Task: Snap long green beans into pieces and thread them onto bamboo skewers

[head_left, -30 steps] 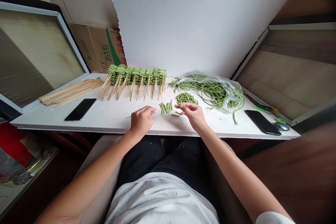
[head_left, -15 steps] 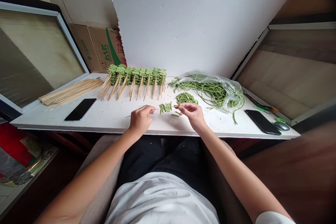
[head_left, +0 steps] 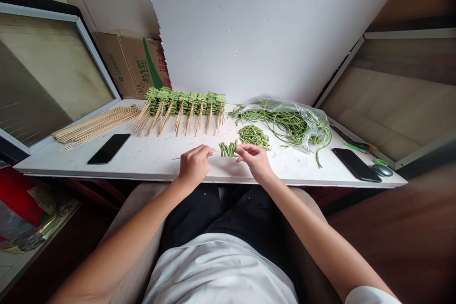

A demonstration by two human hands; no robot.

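Head view: right hand [head_left: 255, 159] hides skewer [head_left: 213, 151] tip.

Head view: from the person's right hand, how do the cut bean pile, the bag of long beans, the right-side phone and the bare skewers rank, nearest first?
From the right hand:
1. cut bean pile, just behind it
2. bag of long beans, behind and rightward
3. right-side phone, far right
4. bare skewers, far left

Board [head_left: 256, 33] standing behind the table [head_left: 149, 161], box [head_left: 131, 64] at back left, loose sticks [head_left: 96, 126] far left, phone [head_left: 109, 148] before them, filled skewers [head_left: 185, 104] at back middle, bean pieces [head_left: 253, 135] right of centre, bag of beans [head_left: 288, 121] right of those, second phone [head_left: 356, 165] far right, left hand [head_left: 194, 164] and right hand [head_left: 253, 159] at front middle, one skewer [head_left: 228, 148] between them.
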